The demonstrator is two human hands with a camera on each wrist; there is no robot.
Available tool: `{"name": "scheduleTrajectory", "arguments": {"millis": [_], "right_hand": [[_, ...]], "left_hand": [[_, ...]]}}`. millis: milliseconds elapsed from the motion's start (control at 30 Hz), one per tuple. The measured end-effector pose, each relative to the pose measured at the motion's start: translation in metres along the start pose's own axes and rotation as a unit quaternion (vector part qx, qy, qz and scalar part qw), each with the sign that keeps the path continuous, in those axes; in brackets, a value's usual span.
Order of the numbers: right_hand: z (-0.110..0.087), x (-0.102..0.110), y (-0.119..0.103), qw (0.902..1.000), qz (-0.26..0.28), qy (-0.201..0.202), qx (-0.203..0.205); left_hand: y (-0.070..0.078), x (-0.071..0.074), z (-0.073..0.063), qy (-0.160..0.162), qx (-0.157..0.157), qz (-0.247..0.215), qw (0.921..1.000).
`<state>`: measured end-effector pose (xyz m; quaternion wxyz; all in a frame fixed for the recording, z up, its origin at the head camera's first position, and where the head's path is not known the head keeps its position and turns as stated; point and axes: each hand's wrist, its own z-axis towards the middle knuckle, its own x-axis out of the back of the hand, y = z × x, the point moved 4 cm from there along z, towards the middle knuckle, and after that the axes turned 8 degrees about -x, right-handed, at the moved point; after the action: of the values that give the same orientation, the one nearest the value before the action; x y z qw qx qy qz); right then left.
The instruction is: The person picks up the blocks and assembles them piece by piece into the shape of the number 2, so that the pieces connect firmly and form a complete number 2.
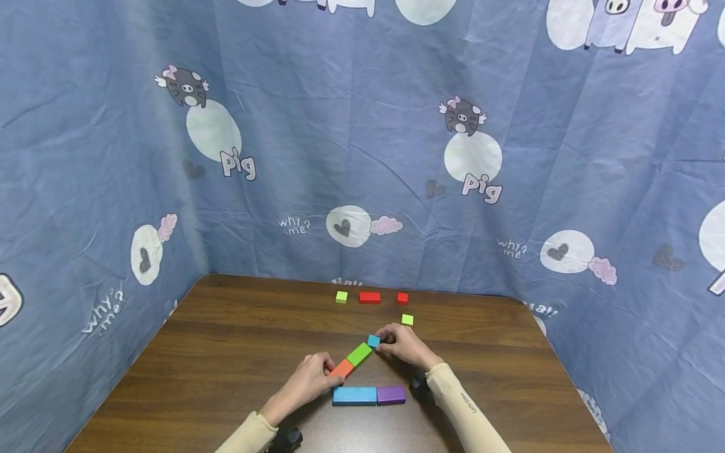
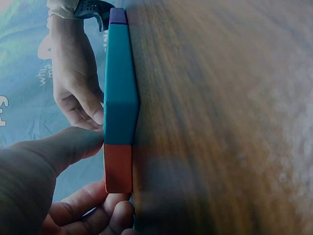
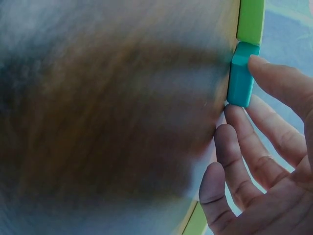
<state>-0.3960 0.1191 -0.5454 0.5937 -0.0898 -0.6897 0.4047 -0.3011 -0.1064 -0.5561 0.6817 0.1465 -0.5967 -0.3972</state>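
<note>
A slanting row on the table is made of an orange block (image 1: 342, 369), a green block (image 1: 359, 355) and a small blue block (image 1: 374, 341) at its far end. My left hand (image 1: 308, 379) grips the orange block between thumb and fingers at the row's near end. With thumb and index finger, my right hand (image 1: 409, 347) pinches the small blue block (image 3: 240, 78), whose end meets the green block (image 3: 251, 22). Nearer me, a long blue block (image 1: 354, 396) and a purple block (image 1: 391, 395) lie end to end, close to the orange one.
Farther back lie a lime cube (image 1: 342, 297), a red block (image 1: 370, 297) and a red cube (image 1: 402, 297). Another lime cube (image 1: 407, 319) sits just beyond my right hand. A blue patterned cloth (image 1: 351, 157) hangs around the brown wooden table (image 1: 238, 333).
</note>
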Motion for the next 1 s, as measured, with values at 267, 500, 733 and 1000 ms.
{"name": "scheduleTrajectory", "arguments": {"millis": [267,500,733,1000], "right_hand": [[-0.0004,-0.0006,-0.0004,1.0000,-0.001,-0.001,-0.004],[-0.0008,-0.0008,-0.0006,1.0000,-0.001,-0.001,-0.007],[-0.0003,-0.0002,0.0005,1.0000,-0.001,-0.004,-0.008],[-0.0012,0.0028,0.0021,0.9998,0.014,-0.008,-0.010]], "left_hand": [[-0.0006,0.0000,-0.0011,-0.002,-0.002,-0.009,1.0000],[-0.0002,0.0001,-0.0014,0.002,-0.005,-0.003,1.0000],[0.0013,0.0003,-0.0014,-0.001,-0.001,-0.008,1.0000],[0.0003,0.0000,-0.0002,-0.002,-0.001,-0.007,1.0000]]}}
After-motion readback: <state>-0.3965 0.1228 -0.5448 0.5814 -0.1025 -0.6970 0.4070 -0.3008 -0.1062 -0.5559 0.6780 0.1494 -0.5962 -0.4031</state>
